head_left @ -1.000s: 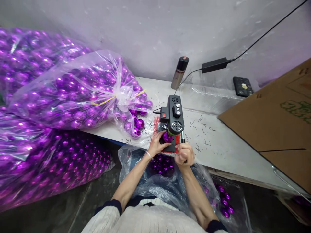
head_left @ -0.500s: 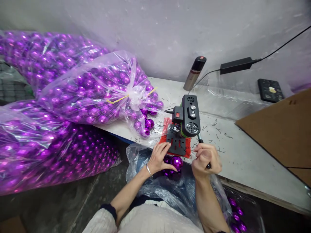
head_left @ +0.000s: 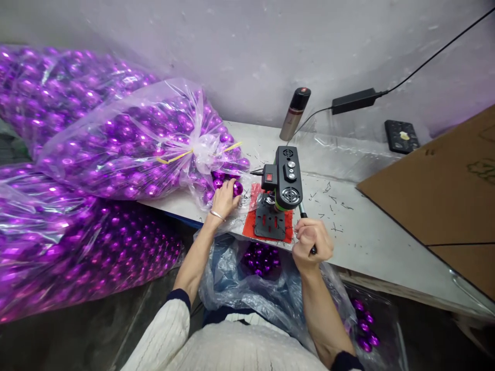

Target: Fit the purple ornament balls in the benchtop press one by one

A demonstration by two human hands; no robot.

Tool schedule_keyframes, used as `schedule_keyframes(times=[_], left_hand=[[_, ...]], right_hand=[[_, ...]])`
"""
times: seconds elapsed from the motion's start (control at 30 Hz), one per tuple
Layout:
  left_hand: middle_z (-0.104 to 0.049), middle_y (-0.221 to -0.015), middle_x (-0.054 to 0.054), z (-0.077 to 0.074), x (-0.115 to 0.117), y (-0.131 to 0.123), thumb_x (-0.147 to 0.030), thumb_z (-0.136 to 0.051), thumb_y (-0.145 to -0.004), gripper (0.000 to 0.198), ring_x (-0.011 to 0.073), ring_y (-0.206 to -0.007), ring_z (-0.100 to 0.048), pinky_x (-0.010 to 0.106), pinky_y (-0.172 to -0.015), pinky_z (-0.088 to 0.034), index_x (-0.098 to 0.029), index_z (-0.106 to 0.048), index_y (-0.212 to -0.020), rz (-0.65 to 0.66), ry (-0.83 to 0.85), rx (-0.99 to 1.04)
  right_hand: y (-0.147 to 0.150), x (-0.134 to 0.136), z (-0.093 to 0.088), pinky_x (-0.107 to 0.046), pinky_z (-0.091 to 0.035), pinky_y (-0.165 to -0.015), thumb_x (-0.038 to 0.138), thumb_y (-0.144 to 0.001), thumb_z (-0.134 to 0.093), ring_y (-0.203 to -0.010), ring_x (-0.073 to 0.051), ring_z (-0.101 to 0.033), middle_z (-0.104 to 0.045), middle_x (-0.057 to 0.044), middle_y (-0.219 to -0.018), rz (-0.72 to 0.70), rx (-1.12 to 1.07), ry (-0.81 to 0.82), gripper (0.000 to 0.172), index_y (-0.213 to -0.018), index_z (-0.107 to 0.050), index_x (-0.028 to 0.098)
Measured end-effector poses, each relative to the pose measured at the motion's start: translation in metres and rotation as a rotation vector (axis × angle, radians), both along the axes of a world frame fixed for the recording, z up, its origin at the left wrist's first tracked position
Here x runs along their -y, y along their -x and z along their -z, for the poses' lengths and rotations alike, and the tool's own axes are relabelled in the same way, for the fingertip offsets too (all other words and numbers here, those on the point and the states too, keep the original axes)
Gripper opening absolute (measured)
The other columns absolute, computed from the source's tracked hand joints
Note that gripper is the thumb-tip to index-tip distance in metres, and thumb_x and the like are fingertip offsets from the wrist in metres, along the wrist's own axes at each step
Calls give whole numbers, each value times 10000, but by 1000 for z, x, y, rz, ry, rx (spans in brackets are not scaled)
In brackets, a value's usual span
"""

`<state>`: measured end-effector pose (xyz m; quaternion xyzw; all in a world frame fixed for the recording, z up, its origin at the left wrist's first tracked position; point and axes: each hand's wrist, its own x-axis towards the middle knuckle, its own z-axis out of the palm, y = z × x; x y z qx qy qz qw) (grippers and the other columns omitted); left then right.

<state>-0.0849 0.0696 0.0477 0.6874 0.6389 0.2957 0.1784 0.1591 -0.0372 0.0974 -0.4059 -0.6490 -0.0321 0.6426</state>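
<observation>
My left hand (head_left: 225,201) is at the mouth of the tied bag, its thumb and fingers closed about a shiny purple faceted bauble (head_left: 237,188). Other purple baubles lie beside it, partly under the plastic. My right hand (head_left: 312,240) is wrapped round the black handle of a lever (head_left: 303,210) on a small black press (head_left: 288,178). The press has a red switch and a slotted black base plate (head_left: 266,219) over a red cloth (head_left: 249,226). Below the table edge, an open clear plastic bag (head_left: 228,268) on my lap holds several purple baubles (head_left: 262,259).
Large clear sacks of purple baubles (head_left: 116,149) fill the left side. Behind the press stand a spray can (head_left: 295,114) and a black power adapter (head_left: 353,101). A phone-like black object (head_left: 402,136) and a cardboard box (head_left: 436,196) are at right. Dark scraps litter the table (head_left: 328,247).
My left hand has moved from the table's front edge up and left to the baubles by the tied bag. The bauble beside it has dropped away. My right hand stays on the lever.
</observation>
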Motion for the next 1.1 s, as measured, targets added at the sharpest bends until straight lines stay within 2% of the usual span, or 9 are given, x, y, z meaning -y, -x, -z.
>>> schedule_keyframes(times=[0.1,0.2,0.3,0.47,0.57,0.67,0.77,0.97,1.1], left_hand=[[-671,-1283,149,-1,13,-11,-366,-799,-812,642,301,-1160,-699,475,-1029,-554,-192,-500,-1352,-26,39,539],[-703,-1227,104,3,35,-27,-470,-737,-848,554,256,-1085,-735,465,-989,-591,-226,-509,-1289,0,177,1047],[-729,-1217,99,14,58,-44,-513,-705,-865,468,265,-1087,-746,501,-1005,-591,-229,-576,-1213,39,312,1279],[-730,-1248,107,36,75,-69,-534,-738,-836,525,266,-1149,-727,475,-1026,-580,-220,-606,-1236,-20,353,1264],[-707,-1306,107,43,75,-79,-562,-730,-850,596,260,-1215,-696,429,-1046,-565,-225,-562,-1312,-74,262,1120],[-724,-1251,112,46,75,-86,-567,-743,-850,643,251,-1156,-713,409,-1035,-559,-216,-519,-1339,-91,154,970],[-729,-1195,116,47,75,-89,-546,-783,-823,650,243,-1078,-727,407,-1010,-562,-202,-509,-1301,-76,86,908],[-686,-1250,123,55,78,-91,-507,-833,-800,624,264,-1153,-689,430,-1049,-535,-200,-564,-1273,22,15,805],[-688,-1235,113,61,80,-91,-492,-864,-779,588,301,-1213,-641,485,-1103,-493,-225,-630,-1248,65,-11,646]], right_hand=[[2,-1,-7,-296,-413,-554,167,-983,-503,-590,-140,-592,-588,8,-622,8,-17,13,333,-656,-502,228],[5,-3,-18,-298,-392,-543,180,-1000,-483,-569,-130,-561,-574,7,-617,31,-45,38,347,-657,-494,228],[8,-5,-27,-300,-380,-543,193,-1009,-481,-553,-120,-536,-563,9,-616,37,-57,46,351,-660,-491,225],[8,-6,-29,-292,-378,-550,159,-998,-486,-565,-116,-540,-551,17,-615,27,-53,22,337,-668,-486,223],[5,-5,-26,-293,-384,-552,153,-997,-477,-574,-118,-545,-550,15,-622,24,-17,34,328,-678,-486,226],[4,-4,-22,-286,-390,-556,141,-988,-486,-586,-119,-555,-559,17,-625,12,5,19,313,-687,-492,226],[3,-3,-21,-282,-396,-556,133,-982,-493,-590,-121,-563,-569,16,-624,2,15,11,304,-692,-505,225],[4,-3,-28,-279,-400,-554,120,-984,-481,-587,-118,-560,-568,12,-631,22,27,26,306,-696,-502,224],[5,-4,-32,-269,-400,-558,99,-981,-482,-595,-109,-549,-563,15,-640,12,29,21,309,-698,-490,222]])
